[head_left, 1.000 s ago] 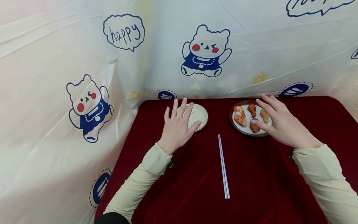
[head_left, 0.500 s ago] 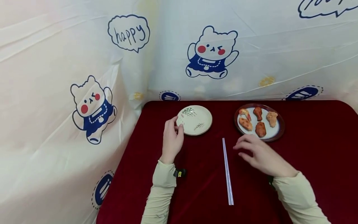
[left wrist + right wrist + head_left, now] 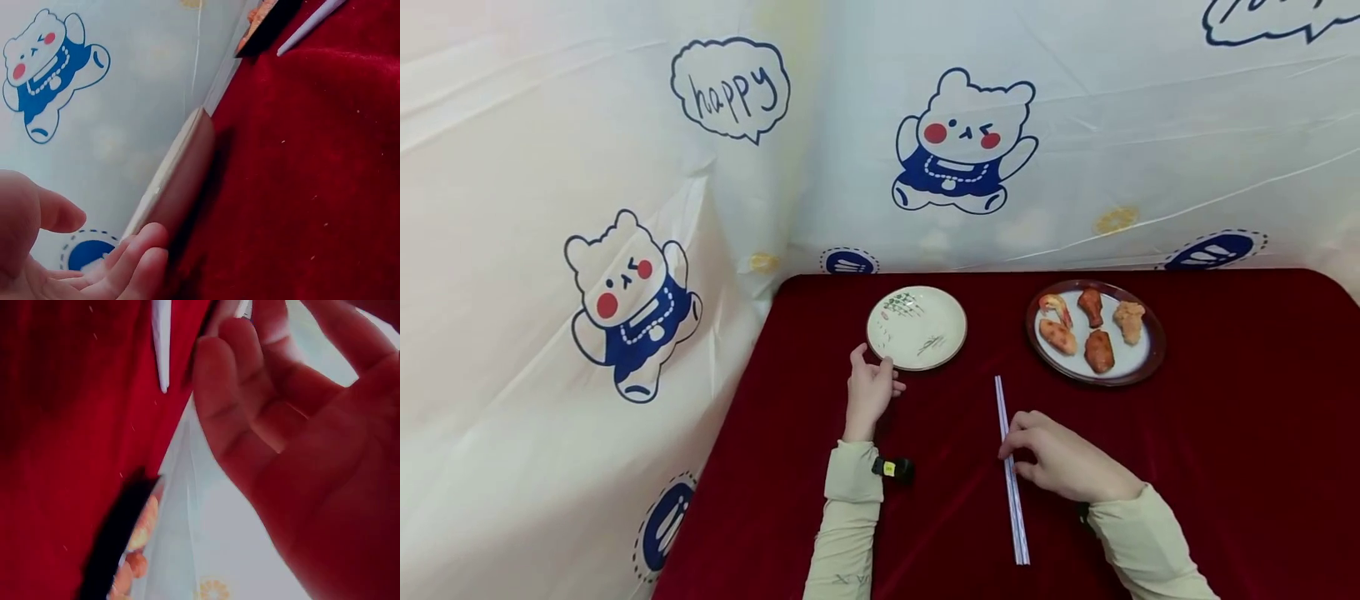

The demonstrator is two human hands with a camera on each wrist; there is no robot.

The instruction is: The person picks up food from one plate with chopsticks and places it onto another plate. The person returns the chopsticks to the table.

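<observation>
A small cream plate [image 3: 943,312] with a green leafy print lies at the back left of the table. My left hand [image 3: 868,398] is at its near left edge, thumb apart from the fingers. In the left wrist view, the fingertips lie by the rim of the plate [image 3: 170,178] and the thumb is clear of it. A pair of pale lilac chopsticks [image 3: 1015,517] lies lengthwise on the cloth. My right hand [image 3: 1063,457] hovers at their middle, fingers bent loosely over them; the right wrist view shows the chopsticks [image 3: 162,344] beyond the fingertips, not between them.
A brown-rimmed plate [image 3: 1157,354] at the back right bears several fried pieces, among them a drumstick [image 3: 1090,307] and a shrimp [image 3: 1055,308]. Dark red velvet cloth [image 3: 940,517] covers the table. A printed white curtain [image 3: 842,167] hangs behind and at the left.
Both hands have come back towards the body. The left went from above the cream plate to its near edge; the right went from the food plate to the chopsticks. The plates stayed put.
</observation>
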